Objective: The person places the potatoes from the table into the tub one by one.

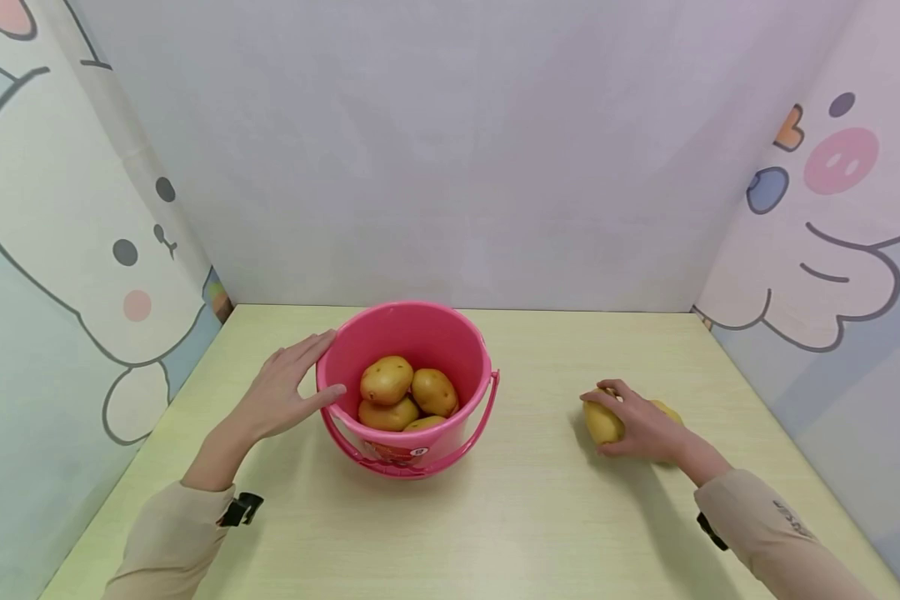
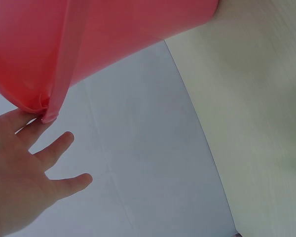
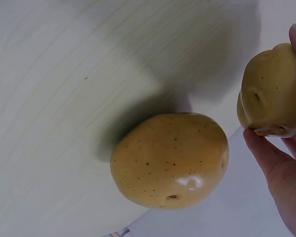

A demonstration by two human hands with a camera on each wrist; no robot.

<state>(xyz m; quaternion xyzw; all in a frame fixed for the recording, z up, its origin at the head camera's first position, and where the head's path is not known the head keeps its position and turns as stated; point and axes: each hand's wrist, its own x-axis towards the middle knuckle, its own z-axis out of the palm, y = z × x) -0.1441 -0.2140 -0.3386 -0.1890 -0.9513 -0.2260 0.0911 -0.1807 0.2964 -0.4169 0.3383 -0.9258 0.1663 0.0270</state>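
A pink bucket [image 1: 405, 325] with its handle lowered to the front holds several yellow-brown potatoes [image 1: 387, 380]. My left hand [image 1: 288, 387] touches the bucket's left rim, fingers spread and fairly straight, the thumb reaching over the edge. In the left wrist view, fingertips of the left hand [image 2: 27, 168] meet the rim by the handle's joint. On the right, my right hand [image 1: 641, 425] grips a potato [image 1: 602, 423] between thumb and fingers. The right wrist view shows this potato [image 3: 274, 91] close up, with another potato [image 3: 170, 160] lying on the table beside it.
The pale wood-grained table [image 1: 510, 517] carries all of this. A light fabric wall [image 1: 465, 167] stands behind it, with cartoon-printed panels at left and right. The second potato [image 1: 667, 411] is partly hidden behind my right hand.
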